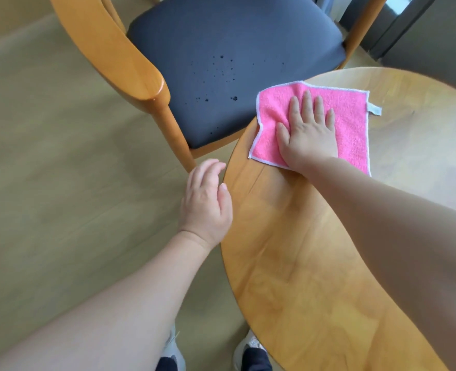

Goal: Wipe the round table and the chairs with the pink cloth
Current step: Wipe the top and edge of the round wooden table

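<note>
The right hand (308, 132) lies flat on the pink cloth (350, 121), fingers (306, 103) straight and spread, pressing it onto the round wooden bench (302, 263) near its far-left edge. The cloth is spread open, one corner hanging just over the rim. The left hand (205, 202) hovers beside the bench edge, fingers relaxed, holding nothing. Beyond stands a wooden chair (109, 49) whose dark seat (235, 49) carries scattered droplets.
</note>
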Available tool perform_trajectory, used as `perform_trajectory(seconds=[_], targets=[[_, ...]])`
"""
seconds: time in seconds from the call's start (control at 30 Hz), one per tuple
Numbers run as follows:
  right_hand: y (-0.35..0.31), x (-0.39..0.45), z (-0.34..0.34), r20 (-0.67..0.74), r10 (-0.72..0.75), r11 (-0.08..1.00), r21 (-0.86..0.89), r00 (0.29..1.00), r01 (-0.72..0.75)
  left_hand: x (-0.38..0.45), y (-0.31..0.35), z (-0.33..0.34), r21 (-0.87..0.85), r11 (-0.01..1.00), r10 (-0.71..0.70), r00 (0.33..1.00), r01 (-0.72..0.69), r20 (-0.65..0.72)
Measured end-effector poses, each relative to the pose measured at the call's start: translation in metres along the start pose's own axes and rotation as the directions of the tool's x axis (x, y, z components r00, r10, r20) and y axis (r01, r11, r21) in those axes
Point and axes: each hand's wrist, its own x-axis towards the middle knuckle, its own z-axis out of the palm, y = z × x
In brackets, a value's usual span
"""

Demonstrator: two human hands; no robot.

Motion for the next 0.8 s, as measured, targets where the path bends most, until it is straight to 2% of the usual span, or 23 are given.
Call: perform_trajectory(seconds=[0.17, 0.3, 0.6, 0.8], targets=[[-0.027, -0.04, 0.009, 0.025, -0.072, 0.997, -0.01, 0.997, 0.072, -0.021, -0.023, -0.027, 0.026, 0.997, -0.07, 0.996, 0.069, 0.058], [-0.03, -0.07, 0.013, 0.044, -0.105, 0.994, -0.027, 0.994, 0.106, -0.041, -0.031, -0.035, 0.018, 0.999, -0.046, 0.989, 0.044, 0.143], [-0.033, -0.187, 0.031, 0.097, -0.044, 0.999, 0.027, 0.994, 0.042, -0.074, -0.041, -0.05, 0.0, 1.0, -0.005, 0.966, 0.005, 0.257], [-0.037, -0.264, 0.041, 0.131, -0.011, 1.0, 0.0, 0.991, 0.012, -0.074, -0.037, -0.064, -0.01, 1.0, 0.021, 0.959, -0.019, 0.281]])
